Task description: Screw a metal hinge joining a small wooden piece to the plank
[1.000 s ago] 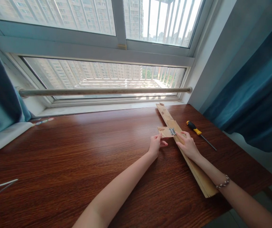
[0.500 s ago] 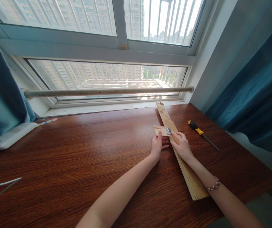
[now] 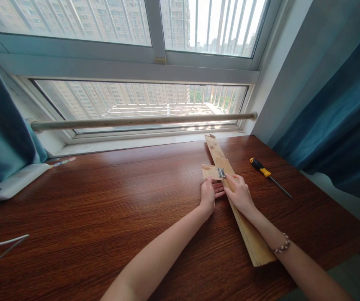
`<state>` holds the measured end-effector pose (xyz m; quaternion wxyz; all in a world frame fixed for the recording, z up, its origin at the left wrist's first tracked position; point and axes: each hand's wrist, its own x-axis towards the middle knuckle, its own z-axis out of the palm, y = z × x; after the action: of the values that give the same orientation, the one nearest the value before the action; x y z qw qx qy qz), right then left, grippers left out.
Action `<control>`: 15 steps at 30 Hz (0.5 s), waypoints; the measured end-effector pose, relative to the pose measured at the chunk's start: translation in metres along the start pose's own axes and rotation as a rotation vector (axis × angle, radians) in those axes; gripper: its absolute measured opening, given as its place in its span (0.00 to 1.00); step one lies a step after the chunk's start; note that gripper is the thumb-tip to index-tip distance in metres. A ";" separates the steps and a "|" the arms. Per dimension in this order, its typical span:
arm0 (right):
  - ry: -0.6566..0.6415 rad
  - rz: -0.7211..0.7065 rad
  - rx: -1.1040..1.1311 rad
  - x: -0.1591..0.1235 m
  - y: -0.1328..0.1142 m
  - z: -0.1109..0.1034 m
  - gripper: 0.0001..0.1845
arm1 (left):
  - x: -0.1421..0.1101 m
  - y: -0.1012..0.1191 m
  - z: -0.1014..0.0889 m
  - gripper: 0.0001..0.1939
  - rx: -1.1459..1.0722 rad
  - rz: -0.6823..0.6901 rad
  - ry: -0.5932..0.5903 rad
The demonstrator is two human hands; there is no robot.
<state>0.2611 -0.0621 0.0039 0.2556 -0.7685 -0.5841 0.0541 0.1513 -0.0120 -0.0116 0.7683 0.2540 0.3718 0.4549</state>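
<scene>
A long pale wooden plank (image 3: 245, 228) lies aslant on the dark wooden table (image 3: 104, 200), running from the window sill to the near right edge. A small wooden piece (image 3: 209, 171) sits against its left side, joined to it by a small metal hinge (image 3: 221, 172). My left hand (image 3: 209, 195) lies flat on the table, fingertips touching the small piece's near edge. My right hand (image 3: 239, 195) rests flat on the plank just below the hinge, fingers stretched toward it. The two hands almost touch.
A screwdriver (image 3: 261, 169) with a black and yellow handle lies right of the plank. A white device (image 3: 10, 186) and white cables (image 3: 1, 246) are at the far left. Blue curtains (image 3: 340, 125) hang on both sides. A metal rail (image 3: 142, 120) crosses the window.
The plank with the hinged piece has shifted a little to the left. My hands moved with it and came closer together; the left hand went from pinching the small piece to lying flat.
</scene>
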 end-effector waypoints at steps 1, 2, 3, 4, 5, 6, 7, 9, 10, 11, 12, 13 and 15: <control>0.004 -0.007 0.003 -0.001 0.000 0.001 0.26 | 0.000 0.000 0.000 0.19 -0.005 0.010 0.003; 0.005 -0.016 0.002 -0.001 0.000 0.002 0.26 | 0.000 0.000 0.000 0.19 -0.010 0.017 0.006; 0.006 -0.027 -0.001 -0.002 0.000 0.004 0.27 | 0.000 -0.001 0.000 0.18 -0.015 0.021 0.008; 0.008 -0.040 -0.004 -0.003 0.001 0.006 0.27 | 0.001 -0.001 -0.001 0.18 -0.020 0.024 0.011; 0.012 -0.056 -0.004 -0.002 0.003 0.007 0.28 | 0.001 -0.001 -0.001 0.18 -0.025 0.027 0.011; 0.020 -0.074 0.002 0.000 0.005 0.007 0.29 | 0.001 -0.002 -0.001 0.18 -0.029 0.030 0.010; 0.036 -0.093 0.014 0.003 0.010 0.007 0.30 | 0.001 -0.002 -0.001 0.18 -0.030 0.031 0.008; 0.106 -0.129 0.037 0.018 0.025 0.001 0.31 | 0.001 -0.003 -0.002 0.18 -0.027 0.029 0.008; 0.158 -0.135 0.040 0.029 0.035 -0.004 0.30 | 0.001 -0.003 -0.002 0.18 -0.025 0.027 0.011; 0.218 -0.130 0.011 0.041 0.047 -0.009 0.28 | 0.001 -0.004 -0.002 0.18 -0.022 0.026 0.016; 0.267 -0.098 -0.055 0.054 0.060 -0.015 0.27 | 0.001 -0.004 -0.002 0.18 -0.021 0.028 0.022; 0.279 -0.038 -0.150 0.066 0.072 -0.021 0.25 | 0.001 -0.005 -0.002 0.18 -0.021 0.032 0.027; 0.191 0.108 -0.298 0.086 0.095 -0.029 0.23 | 0.001 -0.006 -0.002 0.18 -0.021 0.040 0.036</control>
<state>0.3819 -0.0102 0.0044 0.1897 -0.8298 -0.5166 -0.0927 0.1525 -0.0137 -0.0175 0.7550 0.2449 0.3755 0.4785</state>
